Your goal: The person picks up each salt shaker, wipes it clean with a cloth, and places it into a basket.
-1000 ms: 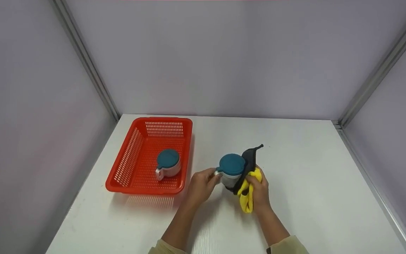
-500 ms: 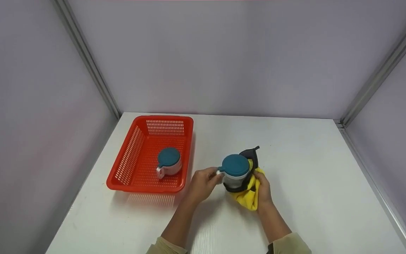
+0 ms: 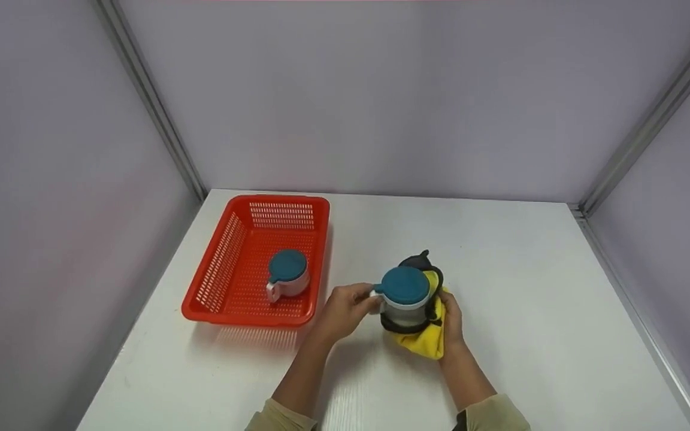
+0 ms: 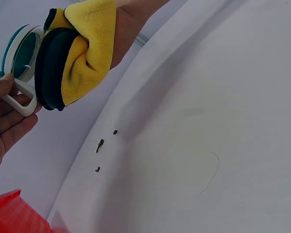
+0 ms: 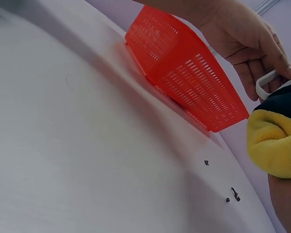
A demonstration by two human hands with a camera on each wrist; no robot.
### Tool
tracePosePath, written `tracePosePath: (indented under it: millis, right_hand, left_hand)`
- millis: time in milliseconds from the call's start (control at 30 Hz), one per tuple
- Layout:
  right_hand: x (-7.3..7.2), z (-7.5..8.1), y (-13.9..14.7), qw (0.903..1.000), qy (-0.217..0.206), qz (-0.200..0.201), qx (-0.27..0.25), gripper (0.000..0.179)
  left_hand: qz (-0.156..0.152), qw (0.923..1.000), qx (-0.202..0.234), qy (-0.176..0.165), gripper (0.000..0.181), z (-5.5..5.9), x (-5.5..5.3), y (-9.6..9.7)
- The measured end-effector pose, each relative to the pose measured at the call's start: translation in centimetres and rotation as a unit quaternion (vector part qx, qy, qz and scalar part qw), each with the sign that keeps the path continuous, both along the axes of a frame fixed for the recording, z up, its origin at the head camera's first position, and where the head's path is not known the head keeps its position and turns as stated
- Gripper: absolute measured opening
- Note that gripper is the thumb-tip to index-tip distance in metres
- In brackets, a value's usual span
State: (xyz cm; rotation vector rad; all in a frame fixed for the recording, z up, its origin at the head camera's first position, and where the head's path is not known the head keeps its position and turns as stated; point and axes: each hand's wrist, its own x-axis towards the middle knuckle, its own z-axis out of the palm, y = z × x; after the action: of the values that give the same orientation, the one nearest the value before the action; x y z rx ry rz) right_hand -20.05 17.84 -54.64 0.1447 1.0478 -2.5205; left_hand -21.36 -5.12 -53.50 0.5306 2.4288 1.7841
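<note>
My left hand [image 3: 344, 312] pinches the white handle of a clear lidded jar [image 3: 405, 286] with a teal top, held above the table. In the left wrist view the thumb lies on the handle [image 4: 26, 99] and the other fingers are behind it. My right hand [image 3: 453, 320] holds a yellow cloth [image 3: 426, 346] with a dark border around the jar's right side and underside. The cloth hides most of that hand's fingers. A second jar [image 3: 288, 265] with the same teal lid and white handle stands in a red basket [image 3: 196, 312].
The red basket sits left of my hands on a white table [image 3: 536, 287]. Pale panels [image 3: 345, 96] enclose the table at the back and sides. Small dark specks [image 4: 100, 145] lie on the white surface in the wrist views.
The jar has moved slightly right and lower, its handle still in the left hand. The cloth has gone from bunched beside the jar to spread around its side and underside.
</note>
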Motion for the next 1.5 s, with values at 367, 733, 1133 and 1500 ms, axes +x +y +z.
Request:
tracePosePath:
  millis: [367,733,1133,1500]
  right_hand:
    - [0.2,0.1,0.2,0.998,-0.024,-0.006,0.059,0.043]
    - [0.2,-0.5,-0.1,0.9993,0.009,-0.013,0.034,0.046]
    - [0.0,-1.3,-0.6,0.9978,0.004,-0.05,0.042,0.05]
    - [-0.4,-1.8,-1.3,0.9626,0.063,-0.187,0.186,0.041]
  left_hand:
    - [-0.049,0.9988,0.006,0.0,0.019,0.2,-0.6,-0.6]
    - [-0.015,0.9995,0.004,-0.026,0.014,-0.1,-0.1,0.2]
    - [0.025,0.9994,-0.012,-0.023,0.018,-0.3,0.3,1.2]
    - [0.085,0.9949,-0.029,0.047,0.017,-0.4,1.0,2.7]
